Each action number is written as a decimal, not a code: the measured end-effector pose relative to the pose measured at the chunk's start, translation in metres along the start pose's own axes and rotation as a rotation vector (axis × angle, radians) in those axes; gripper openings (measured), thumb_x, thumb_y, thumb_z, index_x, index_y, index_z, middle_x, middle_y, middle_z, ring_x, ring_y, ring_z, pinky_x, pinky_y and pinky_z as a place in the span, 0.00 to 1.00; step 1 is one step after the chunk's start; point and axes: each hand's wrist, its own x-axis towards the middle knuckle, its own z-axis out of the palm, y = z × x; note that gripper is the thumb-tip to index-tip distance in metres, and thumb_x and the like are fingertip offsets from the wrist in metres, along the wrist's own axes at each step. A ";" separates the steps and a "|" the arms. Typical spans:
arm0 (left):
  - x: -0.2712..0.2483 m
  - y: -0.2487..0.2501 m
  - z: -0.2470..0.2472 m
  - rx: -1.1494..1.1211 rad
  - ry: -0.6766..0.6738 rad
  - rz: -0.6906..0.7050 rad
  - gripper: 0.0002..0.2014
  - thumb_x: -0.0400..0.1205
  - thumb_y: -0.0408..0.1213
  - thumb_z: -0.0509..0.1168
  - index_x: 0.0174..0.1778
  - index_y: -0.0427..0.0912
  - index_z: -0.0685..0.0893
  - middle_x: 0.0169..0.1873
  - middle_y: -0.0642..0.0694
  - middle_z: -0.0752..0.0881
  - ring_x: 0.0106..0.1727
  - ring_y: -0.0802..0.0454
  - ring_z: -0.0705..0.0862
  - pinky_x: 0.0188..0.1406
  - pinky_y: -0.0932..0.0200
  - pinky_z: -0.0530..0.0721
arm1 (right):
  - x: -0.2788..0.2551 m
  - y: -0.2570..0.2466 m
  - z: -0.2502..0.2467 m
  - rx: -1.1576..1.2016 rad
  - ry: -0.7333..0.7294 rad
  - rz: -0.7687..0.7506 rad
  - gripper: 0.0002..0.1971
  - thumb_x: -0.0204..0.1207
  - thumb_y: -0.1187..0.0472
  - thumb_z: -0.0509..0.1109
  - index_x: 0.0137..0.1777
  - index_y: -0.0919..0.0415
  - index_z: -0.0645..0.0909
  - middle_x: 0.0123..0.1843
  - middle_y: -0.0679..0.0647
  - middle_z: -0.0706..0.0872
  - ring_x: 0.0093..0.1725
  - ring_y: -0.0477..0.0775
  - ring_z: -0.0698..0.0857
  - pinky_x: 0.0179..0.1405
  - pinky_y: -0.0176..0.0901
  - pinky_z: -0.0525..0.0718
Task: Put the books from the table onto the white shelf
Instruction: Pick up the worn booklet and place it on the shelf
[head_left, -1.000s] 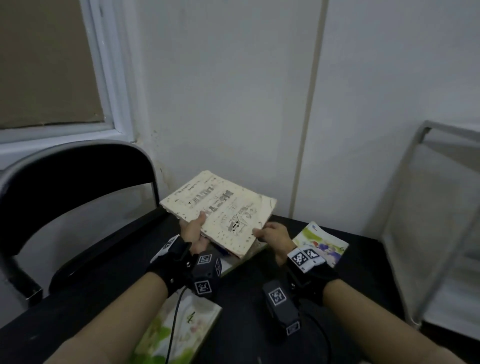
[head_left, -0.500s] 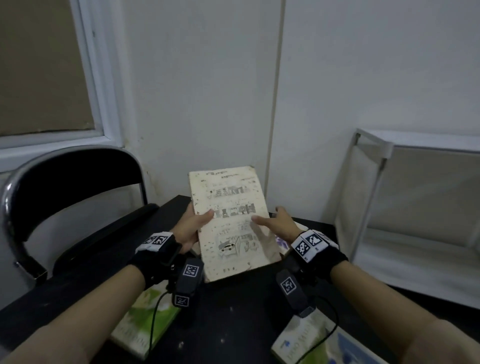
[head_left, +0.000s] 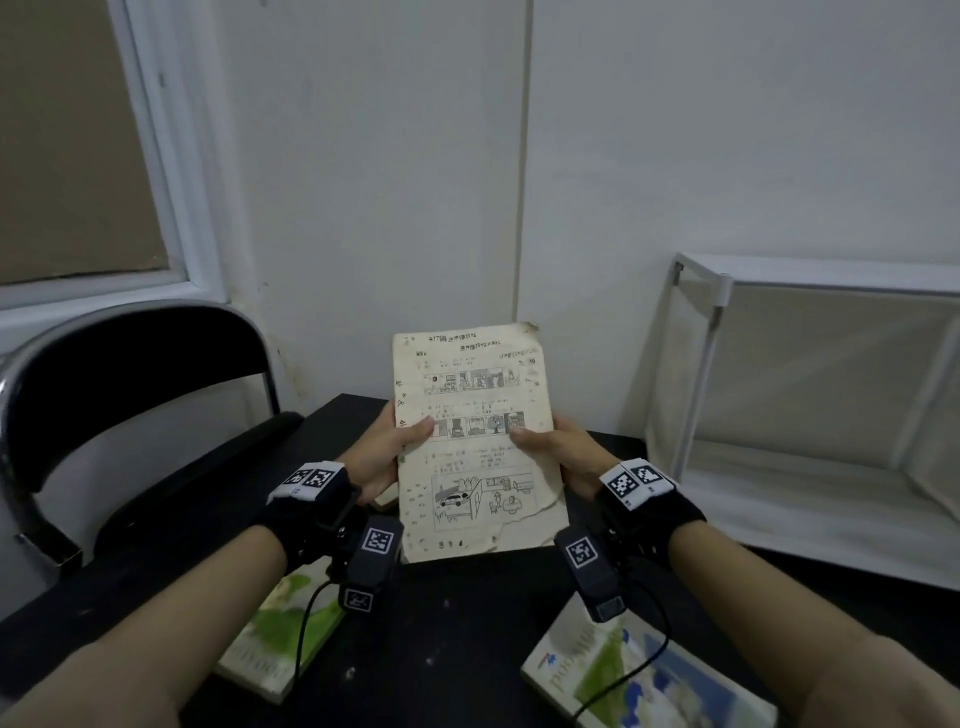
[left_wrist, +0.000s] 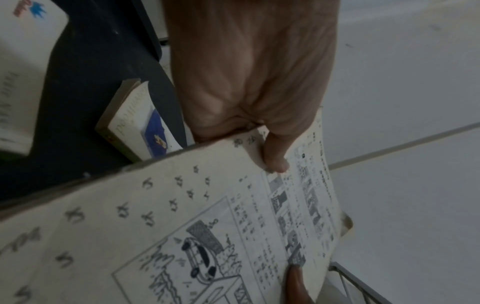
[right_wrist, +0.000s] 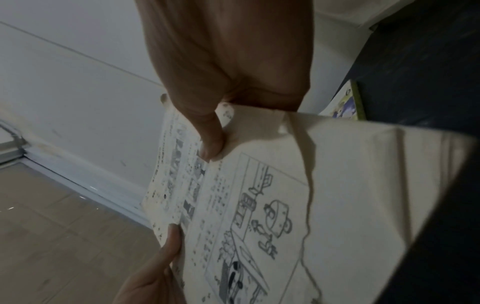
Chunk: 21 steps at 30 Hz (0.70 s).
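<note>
A worn cream booklet (head_left: 472, 441) with black cartoon drawings is held up above the black table (head_left: 457, 649), tilted toward me. My left hand (head_left: 387, 449) pinches its left edge, thumb on the page. My right hand (head_left: 558, 449) pinches its right edge the same way. The left wrist view shows the booklet (left_wrist: 207, 226) under my left thumb (left_wrist: 275, 156). The right wrist view shows the booklet (right_wrist: 298, 195) under my right thumb (right_wrist: 211, 144). The white shelf (head_left: 821, 395) stands to the right of the table.
A green-covered book (head_left: 291, 639) lies on the table under my left forearm. A blue and green book (head_left: 644, 675) lies near the front right. Another book (left_wrist: 137, 121) lies beneath the booklet. A black chair (head_left: 119, 415) stands at the left, by a window.
The booklet has been lifted and turned from lying slantwise to upright between both hands. My view has swung right, bringing more of the white shelf into sight.
</note>
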 end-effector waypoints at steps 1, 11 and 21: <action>0.004 0.000 -0.001 -0.002 0.006 -0.002 0.26 0.82 0.26 0.60 0.76 0.44 0.65 0.70 0.38 0.79 0.68 0.37 0.81 0.59 0.39 0.84 | 0.002 0.000 0.000 -0.006 0.015 -0.019 0.19 0.75 0.69 0.69 0.66 0.61 0.75 0.65 0.65 0.84 0.57 0.63 0.87 0.53 0.58 0.87; 0.005 0.047 0.023 0.036 0.002 0.093 0.19 0.85 0.43 0.55 0.70 0.42 0.76 0.64 0.41 0.85 0.63 0.43 0.85 0.52 0.46 0.86 | -0.009 -0.037 0.000 -0.077 0.180 -0.245 0.21 0.75 0.66 0.70 0.68 0.63 0.74 0.64 0.65 0.85 0.58 0.66 0.87 0.57 0.66 0.85; -0.023 0.083 0.051 -0.110 0.235 0.359 0.22 0.85 0.56 0.46 0.49 0.47 0.81 0.44 0.49 0.86 0.46 0.52 0.82 0.50 0.55 0.78 | -0.053 -0.078 -0.020 -0.014 0.167 -0.396 0.19 0.76 0.67 0.68 0.67 0.64 0.74 0.54 0.55 0.88 0.46 0.51 0.90 0.45 0.46 0.90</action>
